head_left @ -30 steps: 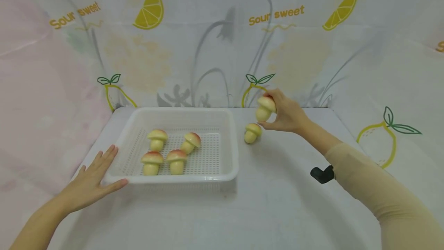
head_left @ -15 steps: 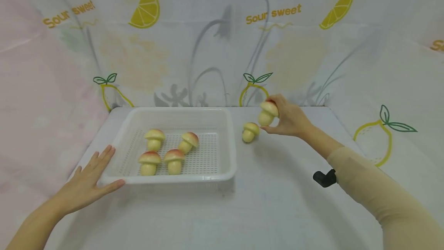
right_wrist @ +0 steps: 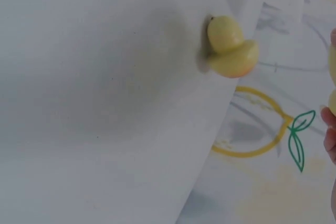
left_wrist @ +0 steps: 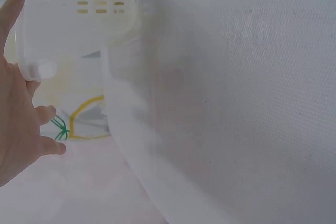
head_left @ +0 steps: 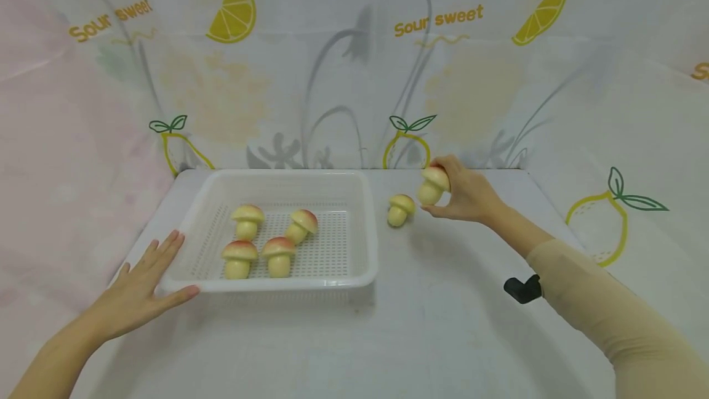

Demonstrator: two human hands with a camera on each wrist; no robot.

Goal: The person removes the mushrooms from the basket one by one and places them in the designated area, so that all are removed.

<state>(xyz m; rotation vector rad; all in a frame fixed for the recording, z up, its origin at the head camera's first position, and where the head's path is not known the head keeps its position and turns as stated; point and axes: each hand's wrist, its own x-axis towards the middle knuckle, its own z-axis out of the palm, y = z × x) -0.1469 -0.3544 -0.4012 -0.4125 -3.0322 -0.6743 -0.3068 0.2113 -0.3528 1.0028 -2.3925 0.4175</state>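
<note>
Pale yellow with a blush-red cap: from the head view, that is the toy mushroom (head_left: 433, 185) the right hand (head_left: 468, 197) grips, its fingers (head_left: 450, 168) curled round the cap, held at about two o'clock from the white basket (head_left: 362, 226). It looks light and smooth, probably hollow plastic or foam, so slippery rather than fragile; the cap's wide rim seems the surest place to pinch. A second mushroom (head_left: 400, 209) lies tipped on the counter (head_left: 432, 325) just beside it, at its eight o'clock. Four mushrooms (head_left: 269, 240) sit inside the basket. The left hand (head_left: 141, 288) lies flat, fingers straight, against the basket's near corner at seven o'clock. "Sour sweet" (head_left: 439, 19) is printed in yellow on the backdrop, twice, beside lemon slices.

Left wrist view: straight fingers (left_wrist: 21, 114) touching the slotted basket (left_wrist: 73, 30) rim.

Right wrist view: the loose mushroom (right_wrist: 229, 47) lies on its side at the counter edge; the held one barely shows at three o'clock.
</note>
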